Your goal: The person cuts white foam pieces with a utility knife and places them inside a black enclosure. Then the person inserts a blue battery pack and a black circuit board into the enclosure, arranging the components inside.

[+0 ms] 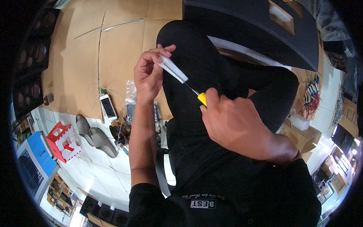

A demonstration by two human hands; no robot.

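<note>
Left hand [148, 73]: fingers pinch the strip [174, 69] at its end away from the tool [202, 99]. Right hand [236, 119]: fingers wrapped around the tool. Strip position: just beyond the tool's tip; contact unclear. Work appears under way; finished and remaining portions cannot be determined.

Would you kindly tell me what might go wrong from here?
The yellow-handled tool in the right hand points toward the left hand, so a slip could jab those fingers. The narrow white piece might split or twist, since only one end is held.
</note>
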